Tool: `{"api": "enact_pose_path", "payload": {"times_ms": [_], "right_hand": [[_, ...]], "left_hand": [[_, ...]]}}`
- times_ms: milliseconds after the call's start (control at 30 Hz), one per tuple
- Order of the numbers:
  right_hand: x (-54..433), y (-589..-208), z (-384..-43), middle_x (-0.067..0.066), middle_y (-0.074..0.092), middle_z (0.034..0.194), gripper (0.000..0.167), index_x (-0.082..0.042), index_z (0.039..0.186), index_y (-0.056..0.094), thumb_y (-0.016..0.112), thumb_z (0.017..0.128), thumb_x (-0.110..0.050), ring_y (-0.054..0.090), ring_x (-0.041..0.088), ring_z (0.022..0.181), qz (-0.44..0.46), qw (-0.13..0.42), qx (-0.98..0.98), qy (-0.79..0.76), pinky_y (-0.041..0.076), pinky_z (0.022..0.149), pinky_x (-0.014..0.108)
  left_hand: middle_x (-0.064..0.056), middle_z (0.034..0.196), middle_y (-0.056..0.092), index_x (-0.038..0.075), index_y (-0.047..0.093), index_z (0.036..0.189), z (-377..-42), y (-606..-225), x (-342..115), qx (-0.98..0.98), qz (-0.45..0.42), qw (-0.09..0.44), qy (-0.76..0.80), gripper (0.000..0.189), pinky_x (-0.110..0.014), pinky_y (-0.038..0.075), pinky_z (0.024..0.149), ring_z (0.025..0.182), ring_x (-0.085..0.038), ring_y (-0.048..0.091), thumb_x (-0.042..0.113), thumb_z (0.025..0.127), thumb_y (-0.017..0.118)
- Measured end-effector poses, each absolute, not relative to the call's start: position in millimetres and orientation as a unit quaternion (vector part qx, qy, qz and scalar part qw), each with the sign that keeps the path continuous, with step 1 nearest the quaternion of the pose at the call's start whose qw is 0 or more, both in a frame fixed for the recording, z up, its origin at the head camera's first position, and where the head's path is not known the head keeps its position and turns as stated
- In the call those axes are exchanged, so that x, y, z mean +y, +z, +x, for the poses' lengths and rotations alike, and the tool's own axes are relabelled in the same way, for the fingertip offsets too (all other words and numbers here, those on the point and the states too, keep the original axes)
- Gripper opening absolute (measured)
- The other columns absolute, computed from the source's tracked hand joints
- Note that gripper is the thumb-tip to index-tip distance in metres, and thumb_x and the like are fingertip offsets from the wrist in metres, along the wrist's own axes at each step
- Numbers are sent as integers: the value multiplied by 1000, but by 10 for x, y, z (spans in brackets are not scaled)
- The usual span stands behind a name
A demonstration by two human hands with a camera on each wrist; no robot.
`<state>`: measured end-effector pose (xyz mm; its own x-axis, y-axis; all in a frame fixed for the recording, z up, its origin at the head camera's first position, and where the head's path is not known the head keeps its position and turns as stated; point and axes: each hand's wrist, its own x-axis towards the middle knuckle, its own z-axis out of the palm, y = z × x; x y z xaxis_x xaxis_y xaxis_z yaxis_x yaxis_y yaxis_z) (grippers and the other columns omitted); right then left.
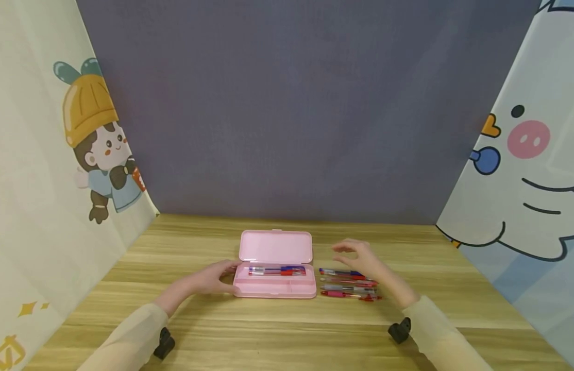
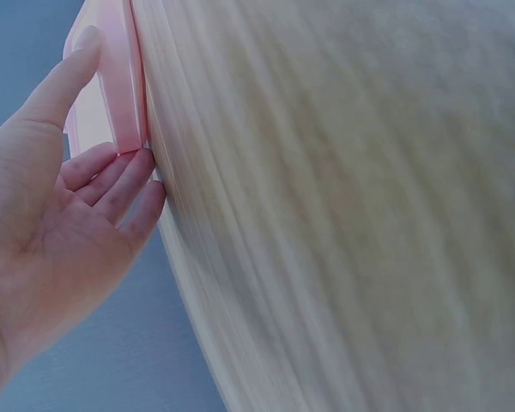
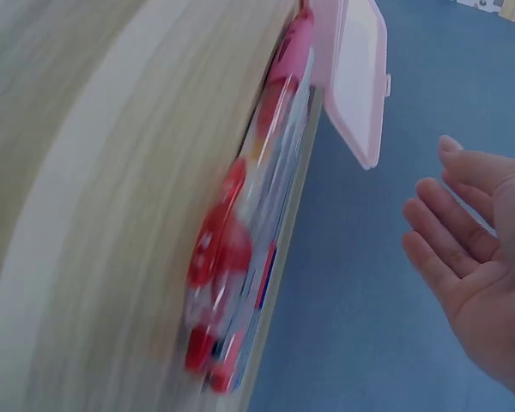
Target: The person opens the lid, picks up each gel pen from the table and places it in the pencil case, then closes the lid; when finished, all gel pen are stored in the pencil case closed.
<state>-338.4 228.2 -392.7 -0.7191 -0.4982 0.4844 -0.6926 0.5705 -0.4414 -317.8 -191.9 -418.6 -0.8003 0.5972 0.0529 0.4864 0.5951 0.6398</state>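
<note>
A pink pencil case (image 1: 275,294) lies with its lid (image 1: 275,246) folded back. In its rear compartment are a blue-capped pen (image 1: 291,268) and a red-capped pen (image 1: 287,273). My left hand (image 1: 215,277) holds the case's left end, thumb at the front corner and fingers towards the back, as the left wrist view (image 2: 60,215) also shows. To the right of the case lies a row of several pens (image 1: 347,288), blue, clear, pink and red. Above their far side, my right hand (image 1: 361,257) hovers with gently bent fingers and nothing in it.
Everything rests on a wood-grain table (image 1: 268,335). A dark grey panel (image 1: 287,113) stands behind it, with cartoon-printed sheets on the left (image 1: 27,170) and right (image 1: 546,206). Each forearm wears a small black device near the wrist.
</note>
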Motion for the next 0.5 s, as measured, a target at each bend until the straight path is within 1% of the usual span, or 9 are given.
{"api": "enact_pose_path", "payload": {"times_ms": [100, 333, 500], "right_hand": [[2361, -3947, -3388, 11, 69, 104, 26, -6, 109, 68, 70, 84, -14, 65, 28, 96, 328, 157, -878, 311, 56, 84, 44], [2547, -3988, -3351, 13, 68, 105, 24, -5, 108, 68, 67, 86, -14, 64, 30, 96, 302, 142, -894, 299, 54, 84, 49], [2672, -4021, -3331, 11, 67, 106, 25, -3, 109, 67, 66, 88, -18, 63, 29, 96, 287, 128, -906, 284, 54, 84, 48]], "left_hand": [[-25, 132, 50, -6, 39, 138, -3183, -4190, -1924, 887, 305, 86, 336, 78, -55, 38, 105, 121, -40, 49, 31, 79, 75], [-26, 135, 48, -8, 37, 138, -3200, -4203, -1930, 883, 312, 89, 338, 80, -53, 37, 106, 124, -40, 48, 31, 80, 74], [-27, 137, 46, -9, 36, 139, -3219, -4208, -1931, 886, 314, 87, 329, 81, -51, 38, 107, 124, -39, 48, 33, 81, 73]]}}
